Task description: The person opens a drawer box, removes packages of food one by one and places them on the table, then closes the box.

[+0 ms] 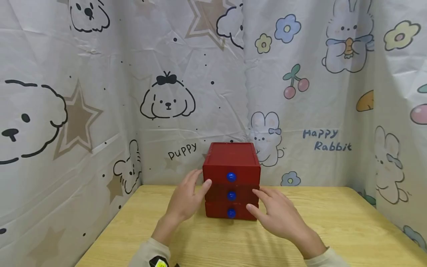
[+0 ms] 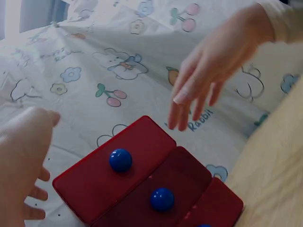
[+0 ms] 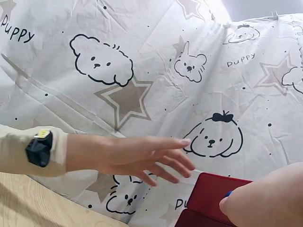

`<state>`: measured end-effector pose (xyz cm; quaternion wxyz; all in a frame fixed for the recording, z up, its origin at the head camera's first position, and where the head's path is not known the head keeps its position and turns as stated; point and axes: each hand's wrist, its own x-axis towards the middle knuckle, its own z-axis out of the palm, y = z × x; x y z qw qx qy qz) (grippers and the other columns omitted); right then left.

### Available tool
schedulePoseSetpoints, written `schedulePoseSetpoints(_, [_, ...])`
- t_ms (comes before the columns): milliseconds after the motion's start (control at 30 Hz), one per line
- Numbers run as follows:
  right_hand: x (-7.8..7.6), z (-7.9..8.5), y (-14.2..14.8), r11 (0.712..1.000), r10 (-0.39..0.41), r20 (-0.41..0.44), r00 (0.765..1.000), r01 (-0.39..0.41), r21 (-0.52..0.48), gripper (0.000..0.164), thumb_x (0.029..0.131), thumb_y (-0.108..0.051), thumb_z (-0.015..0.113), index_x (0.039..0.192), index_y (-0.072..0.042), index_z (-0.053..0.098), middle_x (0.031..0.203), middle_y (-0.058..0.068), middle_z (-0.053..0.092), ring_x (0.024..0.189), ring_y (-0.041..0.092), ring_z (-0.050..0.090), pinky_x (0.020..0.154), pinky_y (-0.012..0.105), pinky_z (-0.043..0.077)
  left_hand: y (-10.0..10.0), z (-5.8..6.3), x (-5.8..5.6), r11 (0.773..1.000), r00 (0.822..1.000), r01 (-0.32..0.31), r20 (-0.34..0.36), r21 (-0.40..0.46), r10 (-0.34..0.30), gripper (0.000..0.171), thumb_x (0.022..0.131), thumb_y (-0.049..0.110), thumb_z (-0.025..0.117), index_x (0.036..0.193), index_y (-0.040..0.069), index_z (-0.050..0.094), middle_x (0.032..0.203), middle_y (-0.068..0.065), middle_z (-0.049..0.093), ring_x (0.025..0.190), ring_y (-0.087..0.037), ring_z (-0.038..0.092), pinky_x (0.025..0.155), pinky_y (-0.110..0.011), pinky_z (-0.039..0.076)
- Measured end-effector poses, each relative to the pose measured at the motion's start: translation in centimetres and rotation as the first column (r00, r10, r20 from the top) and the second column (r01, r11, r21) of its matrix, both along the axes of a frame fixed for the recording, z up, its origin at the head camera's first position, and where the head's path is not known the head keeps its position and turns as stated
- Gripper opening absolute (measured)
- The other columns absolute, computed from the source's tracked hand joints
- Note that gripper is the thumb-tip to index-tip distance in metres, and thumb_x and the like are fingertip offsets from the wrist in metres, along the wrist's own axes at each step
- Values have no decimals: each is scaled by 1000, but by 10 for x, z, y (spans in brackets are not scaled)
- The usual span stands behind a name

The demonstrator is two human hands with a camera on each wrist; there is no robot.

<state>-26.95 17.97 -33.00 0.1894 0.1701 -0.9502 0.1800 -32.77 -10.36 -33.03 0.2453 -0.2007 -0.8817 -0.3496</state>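
First, nearest you: pale sleeves point(image 1: 325, 259) at both wrists, a black device point(image 1: 159, 261) on the left one. Your right hand point(image 1: 283, 215) is well open, fingers extended and slightly parted, nothing held; its fingertips point toward the right side of the red drawer box point(image 1: 245, 178). Your left hand point(image 1: 185, 200) is likewise open and free of any object, beside the box's left side. The wrist views show a gap between each hand and the box.

The box stands upright on the tabletop point(image 1: 320, 207), between its left and right edges, short of the far edge. Its three stacked fronts each carry a round blue knob point(image 1: 231, 177); the middle front looks darker. Beyond the far edge hangs a white printed curtain point(image 1: 213, 63): dogs and stars left, rabbits and flowers right.
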Motion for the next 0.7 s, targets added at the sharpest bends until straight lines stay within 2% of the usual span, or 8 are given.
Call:
schedulePoseSetpoints(67, [-2, -1, -3, 1000, 12, 1, 1000, -12, -12, 58, 103, -51, 59, 140, -7, 65, 142, 16, 59, 133, 42, 50, 108, 65, 37, 2, 5, -10, 985, 998, 63, 14, 159, -66, 65, 106, 54, 50, 148, 5, 54, 150, -13, 52, 138, -35, 48, 111, -58, 38])
schedulePoseSetpoints(167, [-4, -2, -6, 1000, 16, 5, 1000, -16, -18, 55, 102, -50, 60, 137, -8, 68, 139, 13, 62, 132, 40, 51, 107, 63, 39, 5, 17, -28, 924, 985, 116, 74, 364, -153, 58, 107, 47, 53, 145, 3, 56, 145, -15, 56, 136, -35, 50, 110, -55, 39])
schedulePoseSetpoints(267, [-4, -4, -9, 1000, 11, 12, 1000, -11, -15, 52, 102, -49, 61, 134, -9, 70, 137, 12, 63, 131, 39, 52, 108, 62, 38, 7, 30, -46, 872, 963, 117, 159, 476, -216, 57, 106, 47, 54, 147, 7, 55, 146, -12, 56, 138, -33, 47, 113, -54, 36])
schedulePoseSetpoints(333, [-4, -4, -10, 1000, 8, 22, 1000, -8, -15, 51, 102, -50, 61, 132, -10, 71, 136, 11, 64, 131, 38, 52, 108, 62, 38, 9, 40, -58, 859, 948, 129, 193, 496, -253, 57, 105, 47, 54, 148, 8, 55, 148, -11, 54, 141, -31, 44, 115, -53, 33])
schedulePoseSetpoints(367, [-3, -5, -11, 1000, 8, 26, 1000, -8, -12, 50, 102, -50, 61, 132, -11, 71, 136, 11, 63, 132, 38, 52, 108, 62, 37, 10, 44, -63, 860, 942, 134, 207, 492, -265, 58, 105, 47, 54, 148, 9, 55, 150, -10, 53, 142, -30, 43, 115, -53, 32])
schedulePoseSetpoints(433, [-3, -6, -12, 1000, 7, 33, 999, -7, -1, 50, 102, -50, 61, 131, -12, 72, 136, 11, 63, 131, 38, 52, 109, 62, 37, 12, 50, -73, 880, 936, 148, 222, 451, -272, 58, 105, 46, 56, 149, 10, 55, 152, -9, 51, 143, -30, 42, 116, -53, 32])
schedulePoseSetpoints(600, [-3, -9, -14, 999, 4, 50, 999, -6, 34, 50, 102, -52, 61, 130, -13, 72, 137, 12, 63, 131, 39, 52, 109, 62, 37, 20, 62, -90, 956, 956, 152, 208, 250, -206, 59, 103, 46, 60, 150, 11, 55, 157, -10, 47, 143, -33, 43, 114, -55, 35])
schedulePoseSetpoints(700, [-3, -12, -16, 999, 3, 58, 998, -6, 50, 50, 101, -52, 61, 129, -13, 73, 137, 12, 63, 130, 39, 52, 107, 63, 38, 23, 67, -96, 977, 961, 156, 206, 144, -184, 62, 102, 46, 61, 152, 10, 53, 160, -12, 42, 144, -34, 41, 114, -55, 35])
